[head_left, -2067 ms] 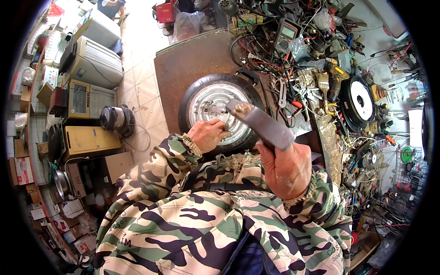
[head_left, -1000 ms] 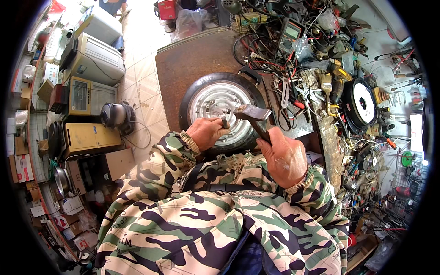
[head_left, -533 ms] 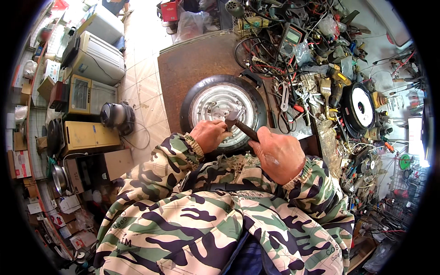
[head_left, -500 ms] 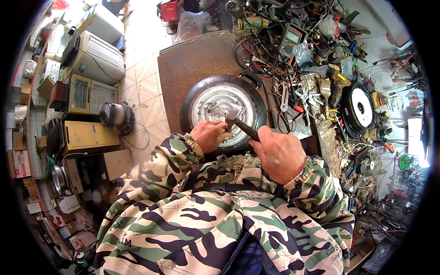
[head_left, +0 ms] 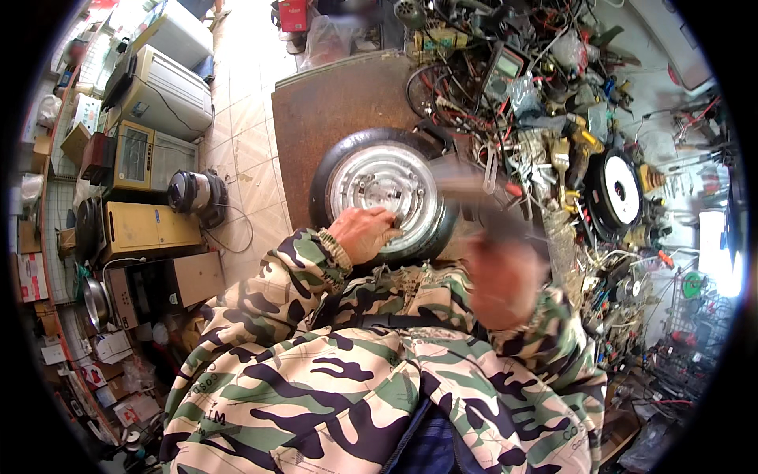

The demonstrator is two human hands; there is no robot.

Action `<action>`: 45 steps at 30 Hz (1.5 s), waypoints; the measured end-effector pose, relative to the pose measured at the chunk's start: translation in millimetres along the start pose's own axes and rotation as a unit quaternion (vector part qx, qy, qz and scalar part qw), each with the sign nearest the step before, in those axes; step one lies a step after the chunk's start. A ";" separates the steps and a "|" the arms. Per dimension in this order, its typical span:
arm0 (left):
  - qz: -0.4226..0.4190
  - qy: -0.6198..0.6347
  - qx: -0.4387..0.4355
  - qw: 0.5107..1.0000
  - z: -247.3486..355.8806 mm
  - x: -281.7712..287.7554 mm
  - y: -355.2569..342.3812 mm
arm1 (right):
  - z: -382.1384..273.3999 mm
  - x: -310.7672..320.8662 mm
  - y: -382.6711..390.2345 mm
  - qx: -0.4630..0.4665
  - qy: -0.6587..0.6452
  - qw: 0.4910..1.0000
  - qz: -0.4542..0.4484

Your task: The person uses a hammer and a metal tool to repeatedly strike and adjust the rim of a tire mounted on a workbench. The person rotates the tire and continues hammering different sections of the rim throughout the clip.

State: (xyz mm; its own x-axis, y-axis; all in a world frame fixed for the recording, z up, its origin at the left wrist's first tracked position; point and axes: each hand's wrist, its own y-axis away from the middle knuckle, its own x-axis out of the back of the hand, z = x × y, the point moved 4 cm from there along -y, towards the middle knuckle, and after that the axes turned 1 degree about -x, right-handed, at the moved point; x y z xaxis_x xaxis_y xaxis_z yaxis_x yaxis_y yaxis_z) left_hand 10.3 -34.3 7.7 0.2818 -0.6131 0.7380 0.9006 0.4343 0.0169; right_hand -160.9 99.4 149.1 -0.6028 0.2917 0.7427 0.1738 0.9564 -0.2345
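A small wheel with a black tyre [head_left: 325, 178] and a silvery metal hub [head_left: 418, 178] lies flat on the brown workbench [head_left: 347, 95]. My left hand [head_left: 365, 235] rests at the near left of the hub, its fingers closed in a pinch near the centre. What they hold, if anything, is too small to make out. To the right, my right hand [head_left: 505, 280] is smeared by motion, closed round the handle of a hammer [head_left: 464, 186]. The hammer is a blurred streak, raised beyond the wheel's right side and apart from the hub.
Tangled cables, tools and a multimeter [head_left: 505, 67] crowd the right side. Among them are a paintbrush [head_left: 560, 156], a yellow drill [head_left: 583, 138] and a black ring-shaped part with a white disc [head_left: 624, 188]. Appliances and a rice cooker [head_left: 189, 193] stand at left.
My right hand has swung the hammer away from the hub, to the right. My left hand stays at almost the same place on the wheel.
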 end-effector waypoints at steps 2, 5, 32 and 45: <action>-0.005 -0.039 -0.015 0.999 1.2 0.1 10.7 | 1.2 -16.3 -8.9 -0.081 0.116 0.964 -0.223; 0.063 -0.021 -0.103 0.992 3.0 2.8 6.5 | -18.5 30.1 -15.0 -0.053 -0.017 0.998 0.020; 0.039 -0.019 -0.014 0.999 0.9 2.8 9.9 | -5.0 -4.7 4.2 -0.058 0.038 0.985 -0.157; 0.081 -0.024 -0.060 0.995 -7.9 4.3 0.7 | -3.3 5.9 -3.5 -0.034 0.081 0.992 -0.091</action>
State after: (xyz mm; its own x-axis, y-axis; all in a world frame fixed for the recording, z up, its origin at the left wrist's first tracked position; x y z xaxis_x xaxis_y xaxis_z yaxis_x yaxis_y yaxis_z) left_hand 14.8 -41.8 5.6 0.4131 -0.5088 0.7553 0.8784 0.4414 -0.1831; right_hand -162.5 97.9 156.4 -0.4963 0.1077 0.8615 0.1289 0.9904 -0.0496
